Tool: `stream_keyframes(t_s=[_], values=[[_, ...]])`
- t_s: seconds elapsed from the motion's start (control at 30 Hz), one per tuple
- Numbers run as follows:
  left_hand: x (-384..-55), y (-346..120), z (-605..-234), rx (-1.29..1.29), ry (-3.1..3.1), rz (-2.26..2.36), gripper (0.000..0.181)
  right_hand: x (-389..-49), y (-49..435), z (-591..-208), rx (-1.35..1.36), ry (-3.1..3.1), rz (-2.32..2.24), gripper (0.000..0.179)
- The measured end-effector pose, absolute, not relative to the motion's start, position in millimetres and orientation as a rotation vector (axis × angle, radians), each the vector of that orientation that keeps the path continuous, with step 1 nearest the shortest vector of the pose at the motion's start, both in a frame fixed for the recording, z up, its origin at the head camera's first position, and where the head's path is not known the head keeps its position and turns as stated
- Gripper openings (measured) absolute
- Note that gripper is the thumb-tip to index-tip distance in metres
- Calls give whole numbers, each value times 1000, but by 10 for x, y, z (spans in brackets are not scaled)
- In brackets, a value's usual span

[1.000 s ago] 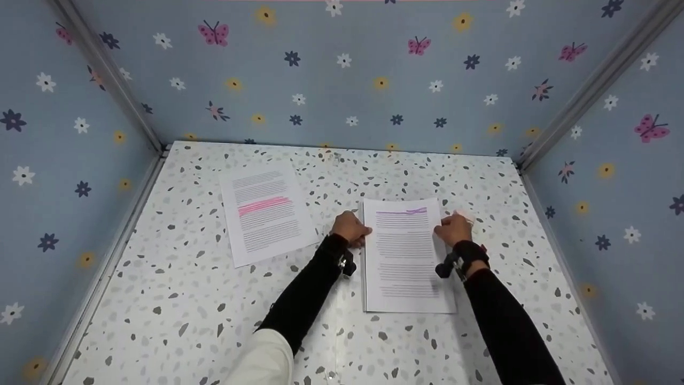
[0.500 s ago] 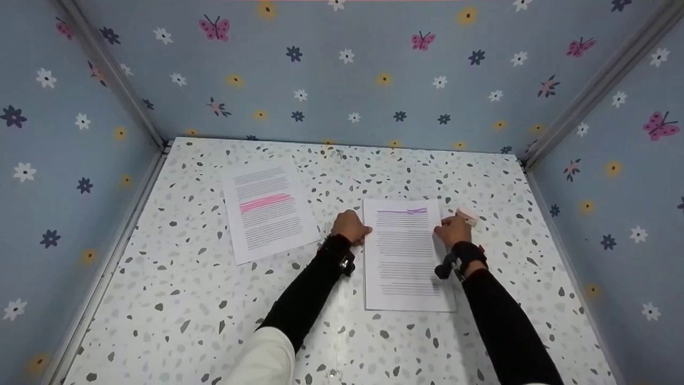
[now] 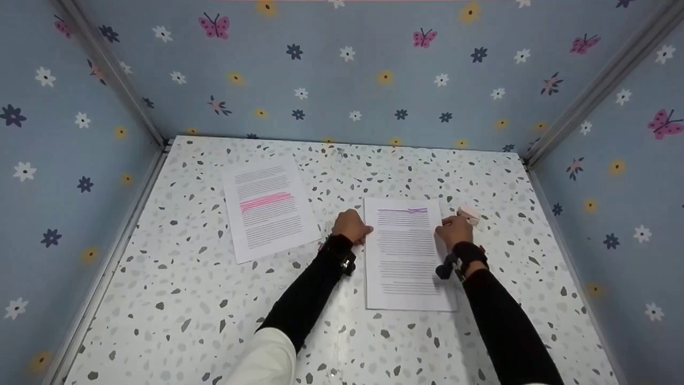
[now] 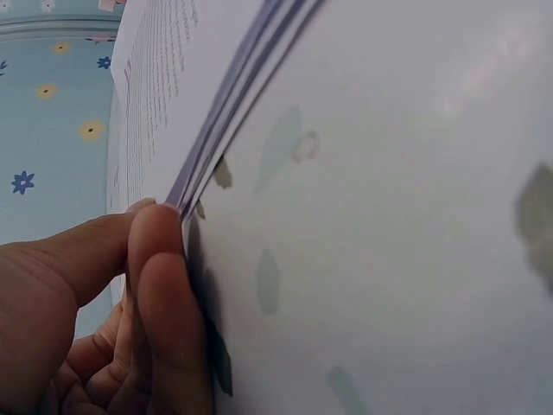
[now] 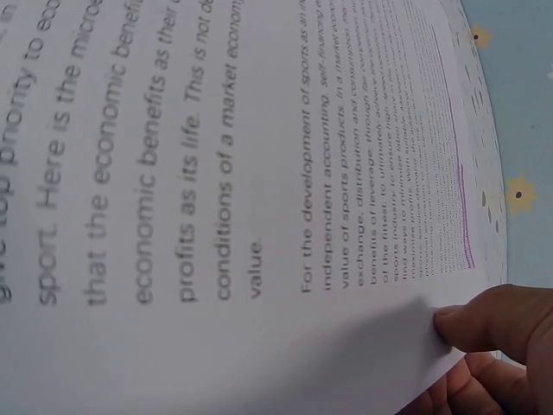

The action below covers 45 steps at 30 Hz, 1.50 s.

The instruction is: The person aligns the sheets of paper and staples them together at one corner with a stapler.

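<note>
A stack of printed paper [image 3: 406, 251] lies on the table, its top sheet marked with a purple line near the far edge. My left hand [image 3: 351, 226] pinches the stack's left long edge; in the left wrist view its thumb [image 4: 95, 251] lies over the top and a finger comes against the layered sheet edges [image 4: 229, 108]. On the opposite edge, my right hand [image 3: 455, 231] grips the stack, with the thumb [image 5: 484, 320] on the top sheet and curled fingers below the edge in the right wrist view. A small pinkish object [image 3: 469, 215], partly hidden, sits just beyond the right hand.
Left of the stack, a separate printed sheet [image 3: 270, 230] with pink highlighting lies at a slant. The speckled white table [image 3: 187, 331] is bounded by blue patterned panels [image 3: 342, 69] at the back and both sides.
The stack's left edge looks more even than one second ago, when under-sheets stuck out there. Both hands stay at its sides. The head view has shifted slightly.
</note>
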<state>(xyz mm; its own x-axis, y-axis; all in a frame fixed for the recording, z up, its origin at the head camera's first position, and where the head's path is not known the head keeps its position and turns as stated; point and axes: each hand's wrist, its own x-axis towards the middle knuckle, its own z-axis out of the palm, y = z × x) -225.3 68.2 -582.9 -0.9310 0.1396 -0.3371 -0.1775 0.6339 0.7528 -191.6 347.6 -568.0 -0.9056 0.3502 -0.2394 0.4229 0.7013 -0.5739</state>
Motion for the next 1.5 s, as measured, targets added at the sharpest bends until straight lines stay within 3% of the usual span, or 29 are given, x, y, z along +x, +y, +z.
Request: stream_keyframes(t_s=[1.5], values=[[-2266, 682, -5851, -34, 2465, 1155, 31, -1845, 3569, -5705, 646, 2644, -1127, 43]])
